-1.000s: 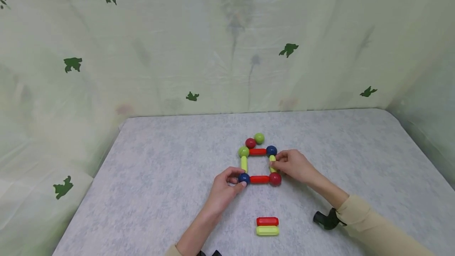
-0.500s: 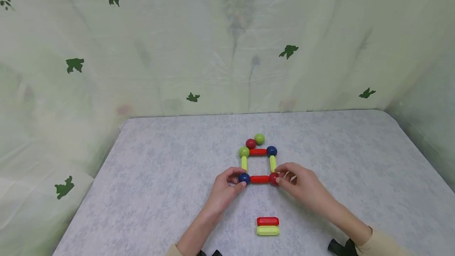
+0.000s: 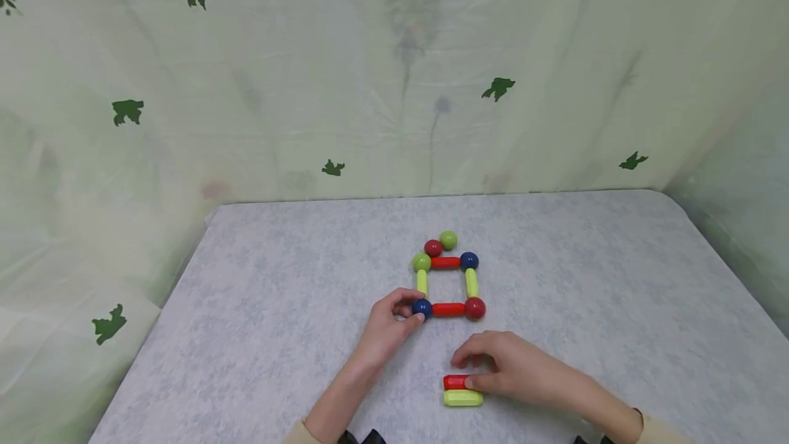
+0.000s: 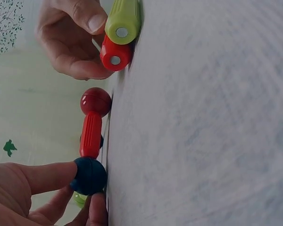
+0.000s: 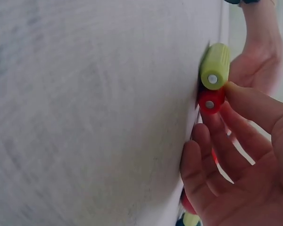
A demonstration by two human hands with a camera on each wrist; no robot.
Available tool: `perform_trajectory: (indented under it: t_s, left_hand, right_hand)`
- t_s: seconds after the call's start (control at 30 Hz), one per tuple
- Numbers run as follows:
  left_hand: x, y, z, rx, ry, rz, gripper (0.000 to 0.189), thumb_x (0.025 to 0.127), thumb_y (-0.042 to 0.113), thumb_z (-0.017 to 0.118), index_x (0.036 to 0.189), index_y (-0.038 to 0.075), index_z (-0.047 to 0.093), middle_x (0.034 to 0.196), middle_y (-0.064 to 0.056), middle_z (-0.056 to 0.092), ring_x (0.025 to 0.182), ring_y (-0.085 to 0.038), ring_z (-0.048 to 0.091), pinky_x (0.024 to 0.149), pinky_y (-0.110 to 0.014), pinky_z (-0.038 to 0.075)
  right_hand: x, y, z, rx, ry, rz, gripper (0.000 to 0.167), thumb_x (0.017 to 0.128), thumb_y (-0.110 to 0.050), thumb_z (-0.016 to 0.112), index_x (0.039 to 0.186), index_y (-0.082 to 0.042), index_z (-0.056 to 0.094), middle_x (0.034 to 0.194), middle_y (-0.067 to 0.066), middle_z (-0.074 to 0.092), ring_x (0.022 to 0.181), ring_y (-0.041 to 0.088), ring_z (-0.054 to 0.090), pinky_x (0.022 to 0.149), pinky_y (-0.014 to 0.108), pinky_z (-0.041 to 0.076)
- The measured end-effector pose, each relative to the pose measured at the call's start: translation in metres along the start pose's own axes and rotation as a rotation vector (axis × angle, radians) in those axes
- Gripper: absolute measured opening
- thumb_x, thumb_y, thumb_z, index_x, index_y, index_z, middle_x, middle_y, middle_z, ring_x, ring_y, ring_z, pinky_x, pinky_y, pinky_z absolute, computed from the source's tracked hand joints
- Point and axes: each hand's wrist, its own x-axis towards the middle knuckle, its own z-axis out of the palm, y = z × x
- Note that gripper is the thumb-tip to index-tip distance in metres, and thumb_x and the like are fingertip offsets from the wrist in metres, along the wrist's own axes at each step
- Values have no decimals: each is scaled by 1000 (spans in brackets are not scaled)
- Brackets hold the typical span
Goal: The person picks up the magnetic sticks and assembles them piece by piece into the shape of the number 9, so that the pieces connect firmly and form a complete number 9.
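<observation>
A square of magnetic rods and balls lies on the table. Its near left corner is a blue ball (image 3: 422,308), which my left hand (image 3: 390,326) pinches between thumb and fingers. From there a red rod (image 3: 448,310) runs to a dark red ball (image 3: 474,308); yellow-green rods (image 3: 471,283) form the sides. Closer to me lie a loose red rod (image 3: 455,381) and a yellow-green rod (image 3: 463,398), side by side. Over the red one is my right hand (image 3: 514,370), thumb (image 5: 243,96) at its top and the fingers spread beyond its far side, apart from it in the head view.
Behind the square, a loose dark red ball (image 3: 433,248) and a green ball (image 3: 448,239) sit near its green corner ball (image 3: 422,262). The grey cloth-covered table (image 3: 277,279) ends at a pale curtain (image 3: 265,88) with leaf prints.
My right hand has left the right side rod, passed over the dark red corner ball and come toward me to the loose rods. My left hand stays on the blue ball.
</observation>
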Motion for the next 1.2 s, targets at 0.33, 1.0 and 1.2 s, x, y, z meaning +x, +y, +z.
perform_trajectory:
  t_s: [0.33,1.0,1.2]
  left_hand:
    - [1,-1,0,5,2,7,30,88,-1,67,117,7,67,95,-8,56,87,-21,48,65,-25,42]
    - [0,-2,0,8,1,-15,32,88,2,69,119,9,66,98,-7,57,88,-21,48,66,-28,42]
    - [1,-2,0,17,7,-27,30,88,2,69,117,9,67,98,-7,57,89,-21,48,66,-27,42]
  right_hand:
    - [2,-4,7,-99,-1,11,24,92,-23,70,116,-25,70,100,-21,59,86,2,53,78,26,49]
    - [0,14,-6,652,294,424,42,95,-11,62,127,15,51,104,13,68,83,23,69,78,36,56]
    - [-1,13,-7,679,305,410,46,95,-9,60,131,15,47,102,15,68,83,23,69,78,36,56]
